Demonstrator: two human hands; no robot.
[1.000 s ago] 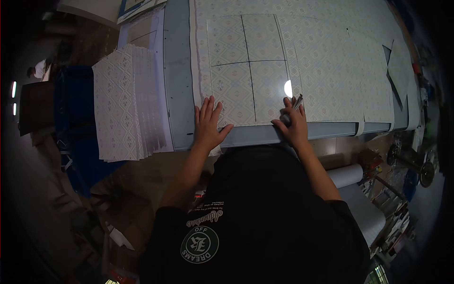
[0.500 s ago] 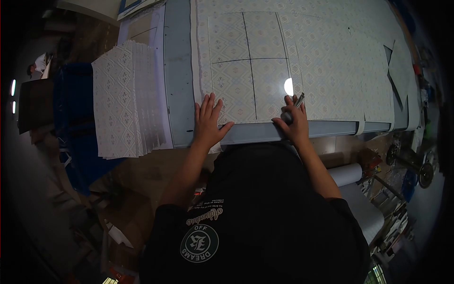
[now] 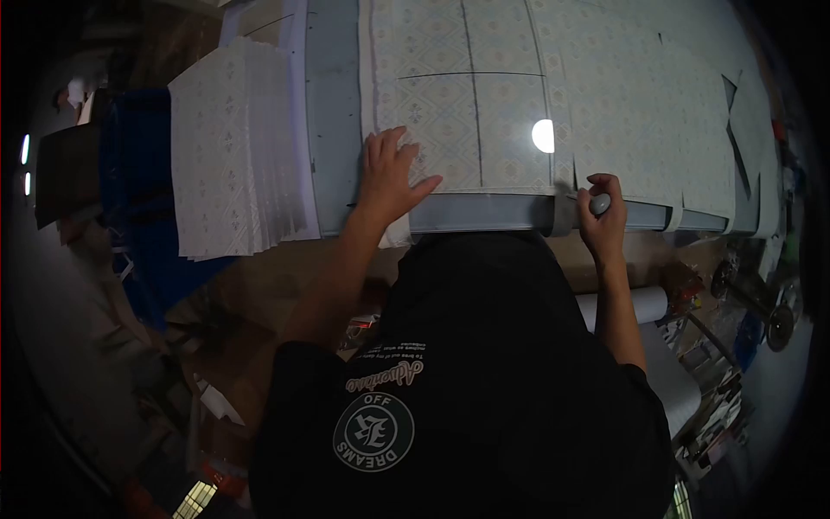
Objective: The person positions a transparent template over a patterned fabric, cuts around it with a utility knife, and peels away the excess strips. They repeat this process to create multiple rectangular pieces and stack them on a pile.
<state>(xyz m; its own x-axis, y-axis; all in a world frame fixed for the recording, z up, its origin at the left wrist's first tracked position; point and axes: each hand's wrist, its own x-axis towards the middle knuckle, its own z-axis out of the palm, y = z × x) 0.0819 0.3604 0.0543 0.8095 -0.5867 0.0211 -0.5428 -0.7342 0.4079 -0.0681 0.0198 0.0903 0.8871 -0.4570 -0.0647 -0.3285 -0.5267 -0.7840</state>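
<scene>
Patterned cream sheet material (image 3: pixel 640 112) covers the table, and a clear template (image 3: pixel 510 130) marked with black lines lies on top of it. My left hand (image 3: pixel 389 177) rests with fingers spread over the template's lower left edge. At the table's front edge, my right hand (image 3: pixel 603 221) is closed around a knife (image 3: pixel 599 204); only its rounded grey handle end shows, and the blade is hidden. Just left of that hand, a narrow strip (image 3: pixel 564 214) hangs over the edge, beside a dark slit in the sheet.
A fanned stack of patterned pieces (image 3: pixel 216 156) stands left of the grey table edge (image 3: pixel 335 130). Cut slits and loose flaps (image 3: pixel 739 147) show at the far right. Below right lie white rolls (image 3: pixel 640 303). Another person (image 3: pixel 73 93) is at the far left.
My right hand has moved right and off the template with the knife. A slit and a hanging strip now show beside it. My left hand stays on the template; the view has shifted.
</scene>
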